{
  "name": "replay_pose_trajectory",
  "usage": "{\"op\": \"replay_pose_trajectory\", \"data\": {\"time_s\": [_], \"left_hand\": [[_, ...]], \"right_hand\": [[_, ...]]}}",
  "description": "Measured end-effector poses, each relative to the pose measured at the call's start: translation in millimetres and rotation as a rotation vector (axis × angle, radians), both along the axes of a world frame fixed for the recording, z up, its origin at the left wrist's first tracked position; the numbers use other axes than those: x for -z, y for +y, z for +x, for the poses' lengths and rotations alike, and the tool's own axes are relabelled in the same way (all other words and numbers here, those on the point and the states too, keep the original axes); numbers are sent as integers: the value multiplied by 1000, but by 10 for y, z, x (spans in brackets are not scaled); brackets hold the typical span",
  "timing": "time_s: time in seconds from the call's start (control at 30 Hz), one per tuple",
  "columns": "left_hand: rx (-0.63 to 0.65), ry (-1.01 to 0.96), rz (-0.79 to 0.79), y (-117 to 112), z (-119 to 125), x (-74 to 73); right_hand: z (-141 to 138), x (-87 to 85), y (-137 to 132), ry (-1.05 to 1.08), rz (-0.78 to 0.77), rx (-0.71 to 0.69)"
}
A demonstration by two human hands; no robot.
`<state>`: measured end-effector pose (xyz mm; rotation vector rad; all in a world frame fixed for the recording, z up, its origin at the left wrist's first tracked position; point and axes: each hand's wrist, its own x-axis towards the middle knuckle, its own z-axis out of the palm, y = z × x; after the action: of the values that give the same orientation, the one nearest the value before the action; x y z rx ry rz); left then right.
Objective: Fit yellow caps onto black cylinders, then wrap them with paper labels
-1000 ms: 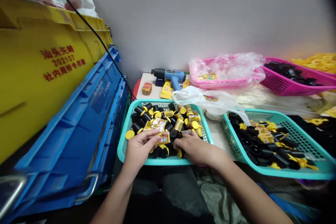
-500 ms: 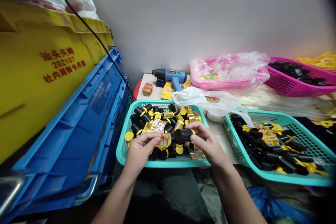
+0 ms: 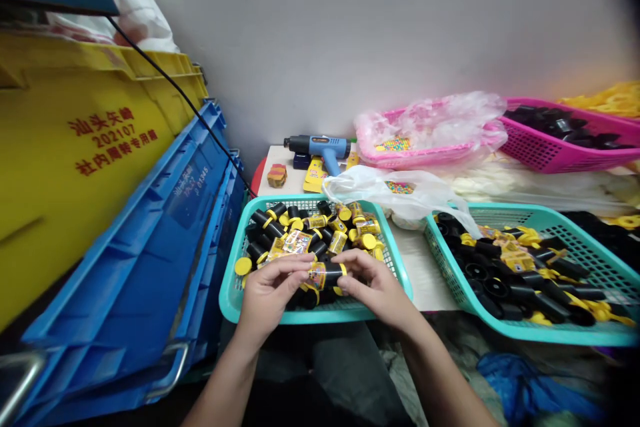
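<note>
Black plastic cylinder (image 3: 325, 275) with a yellow end cap and glossy printed label, lying sideways between both hands above the teal basket. Left hand (image 3: 270, 290) has its grip closed on one end and right hand (image 3: 373, 283) has its grip closed on the other, with fingers curled around the smooth body.

Directly below, a teal plastic mesh basket (image 3: 320, 315) is heaped with more black cylinders (image 3: 265, 223), yellow caps and foil-labelled pieces. A loose yellow disc (image 3: 243, 266) sits near its left rim. Hands are over the front edge, with the pile filling most of the space behind them.

To the right, past a narrow strip of pale tabletop (image 3: 420, 273), a second teal mesh basket (image 3: 505, 332) holds similar black tubes and yellow parts. Further back are a crumpled clear plastic bag (image 3: 400, 190), a pink basket (image 3: 415, 159), a magenta mesh basket (image 3: 550, 157) and a blue heat gun (image 3: 320, 145). Stacked blue crates (image 3: 125, 267) and a yellow crate (image 3: 75, 147) with red characters form a tall barrier at left.
</note>
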<state>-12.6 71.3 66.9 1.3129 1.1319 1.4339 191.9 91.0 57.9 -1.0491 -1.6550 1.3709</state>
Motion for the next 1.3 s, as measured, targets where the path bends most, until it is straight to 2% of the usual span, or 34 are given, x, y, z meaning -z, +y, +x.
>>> {"op": "replay_pose_trajectory", "data": {"time_s": [0.1,0.2,0.4,0.5,0.6,0.73,0.83,0.9,0.97,1.0,1.13,1.17,1.2,1.23,1.3], "left_hand": [[33,20,-36,-10,-17,-35],[68,109,-72,-22,-42,-78],[148,58,-331,-51,-44,-93],[126,12,-328,-64,-22,-66],[89,-104,-331,-73,20,-51],[252,-335,-378,-120,81,-58],[288,-396,-392,-190,103,-47],[256,-339,-373,-208,132,-29],[195,-219,-323,-153,207,-22],[158,-139,-284,-88,264,-31],[4,212,-39,354,477,-182],[-31,294,24,462,482,-239],[-65,357,77,547,456,-292],[-87,416,129,601,401,-334],[-109,523,196,615,224,-360]], "right_hand": [[-55,33,-14,33,67,52],[-129,64,-24,21,156,36],[-287,239,-87,150,68,-25],[-308,219,-111,213,68,-84],[-313,123,-103,314,-86,-103],[-359,97,-86,462,-352,-193],[-383,141,-85,499,-383,-201],[-359,144,-80,445,-340,-197],[-291,111,-62,329,-235,-111],[-242,84,-47,260,-141,-2],[-11,-34,30,60,346,635],[35,-54,48,28,420,724],[67,-67,63,-12,460,751],[83,-71,74,-69,473,717],[69,-57,89,-242,459,511]]}}
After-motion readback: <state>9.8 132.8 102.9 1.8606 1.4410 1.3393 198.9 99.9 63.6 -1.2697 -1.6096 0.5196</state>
